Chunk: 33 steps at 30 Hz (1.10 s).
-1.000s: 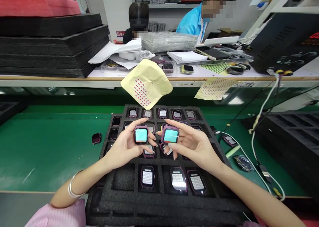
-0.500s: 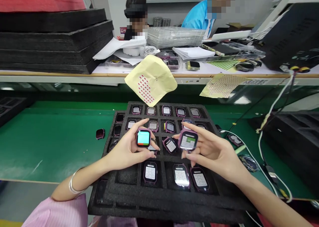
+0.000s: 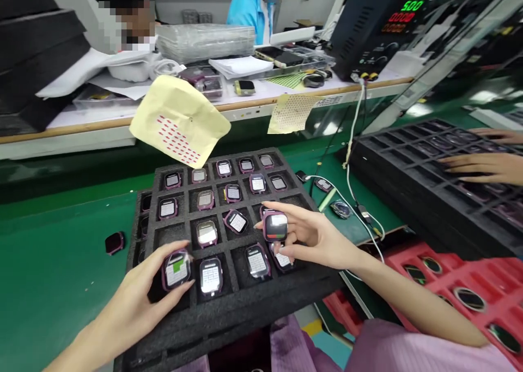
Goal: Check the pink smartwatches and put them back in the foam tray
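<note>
My left hand (image 3: 141,301) grips a purple-cased smartwatch (image 3: 177,269) by its sides, over the near left corner of a black foam tray (image 3: 245,301). Its screen shows a white grid with a green patch. Between the thumb and fingers of my right hand (image 3: 316,236) is another purple smartwatch (image 3: 275,226), raised above the tray's right side. That screen is pale and dark, with a red and green strip along the bottom. Several similar watches, such as one white-screened smartwatch (image 3: 211,276), lie in the tray's compartments. My right hand partly covers two of them.
A dark watch (image 3: 114,243) lies on the green bench left of the tray. Cables (image 3: 368,219) run along the right. Another person's hands (image 3: 486,168) rest over a second foam tray (image 3: 408,187). A red tray (image 3: 449,285) sits lower right. Yellow paper (image 3: 180,121) hangs from the shelf.
The view has swung to the right. My left hand has moved its watch down to the tray's near left corner. Both held watches' screens show different pictures; the right hand keeps its hold.
</note>
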Tool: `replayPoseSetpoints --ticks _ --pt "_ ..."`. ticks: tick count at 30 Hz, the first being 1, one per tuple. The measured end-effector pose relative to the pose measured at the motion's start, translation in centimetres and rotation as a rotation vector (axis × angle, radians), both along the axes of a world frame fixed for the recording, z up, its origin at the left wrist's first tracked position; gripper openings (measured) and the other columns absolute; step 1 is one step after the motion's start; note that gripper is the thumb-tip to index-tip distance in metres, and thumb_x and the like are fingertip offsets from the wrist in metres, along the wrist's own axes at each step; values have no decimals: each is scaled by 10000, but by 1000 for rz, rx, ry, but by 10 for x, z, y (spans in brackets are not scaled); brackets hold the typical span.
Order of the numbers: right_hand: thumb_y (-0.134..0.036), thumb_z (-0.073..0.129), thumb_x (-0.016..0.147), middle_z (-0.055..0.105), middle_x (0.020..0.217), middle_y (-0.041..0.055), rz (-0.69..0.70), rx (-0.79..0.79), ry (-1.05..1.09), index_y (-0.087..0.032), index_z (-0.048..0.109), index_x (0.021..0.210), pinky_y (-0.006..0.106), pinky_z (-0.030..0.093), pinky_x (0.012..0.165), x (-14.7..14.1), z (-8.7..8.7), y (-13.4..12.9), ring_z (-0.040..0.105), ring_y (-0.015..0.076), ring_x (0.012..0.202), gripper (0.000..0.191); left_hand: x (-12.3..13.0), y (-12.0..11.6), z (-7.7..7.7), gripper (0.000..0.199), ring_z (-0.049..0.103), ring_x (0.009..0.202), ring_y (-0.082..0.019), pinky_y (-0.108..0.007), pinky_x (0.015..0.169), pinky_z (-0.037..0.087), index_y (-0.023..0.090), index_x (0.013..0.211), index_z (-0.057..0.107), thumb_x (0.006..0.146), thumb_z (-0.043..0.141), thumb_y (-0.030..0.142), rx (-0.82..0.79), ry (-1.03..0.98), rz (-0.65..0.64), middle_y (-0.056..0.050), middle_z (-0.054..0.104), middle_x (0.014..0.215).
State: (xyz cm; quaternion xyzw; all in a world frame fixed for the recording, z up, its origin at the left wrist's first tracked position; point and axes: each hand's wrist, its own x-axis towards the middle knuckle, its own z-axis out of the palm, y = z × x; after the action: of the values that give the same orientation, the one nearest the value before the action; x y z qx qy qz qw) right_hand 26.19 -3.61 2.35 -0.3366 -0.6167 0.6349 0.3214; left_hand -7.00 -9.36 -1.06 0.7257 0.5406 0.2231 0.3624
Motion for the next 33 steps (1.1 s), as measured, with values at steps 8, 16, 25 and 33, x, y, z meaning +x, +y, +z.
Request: replayPoseSetpoints --ticks 8,16,25,33 --pt "-151 694 803 631 1147 115 -61 -70 -43 -197 386 1379 197 584 544 35 -5 -13 662 131 748 654 -17 -13 -11 493 534 1071 -288 -432 897 441 284 1249 429 828 602 473 346 383 -122 -65 572 1149" --pt "-179 669 824 607 1179 126 -59 -48 -78 -196 372 1387 177 552 519 52 -14 -22 651 119 738 636 -35 -4 -28 518 579 1009 -300 -425 839 483 274 1237 449 802 609 504 406 461 -254 -86 573 1135" --pt "-253 663 801 574 1097 90 12 337 -713 -177 511 1266 325 546 715 70 6 -21 608 189 830 495 7 -13 3 402 564 967 -267 -384 817 437 199 1183 512 850 549 421 572 511 -368 -103 563 1107" --pt "-216 542 887 425 1278 137 166 715 -964 -188 508 1303 393 417 931 71 37 -21 467 255 1118 418 51 3 10 220 563 898 -353 -450 698 428 131 916 663 840 496 252 596 900 -465 -171 624 984"
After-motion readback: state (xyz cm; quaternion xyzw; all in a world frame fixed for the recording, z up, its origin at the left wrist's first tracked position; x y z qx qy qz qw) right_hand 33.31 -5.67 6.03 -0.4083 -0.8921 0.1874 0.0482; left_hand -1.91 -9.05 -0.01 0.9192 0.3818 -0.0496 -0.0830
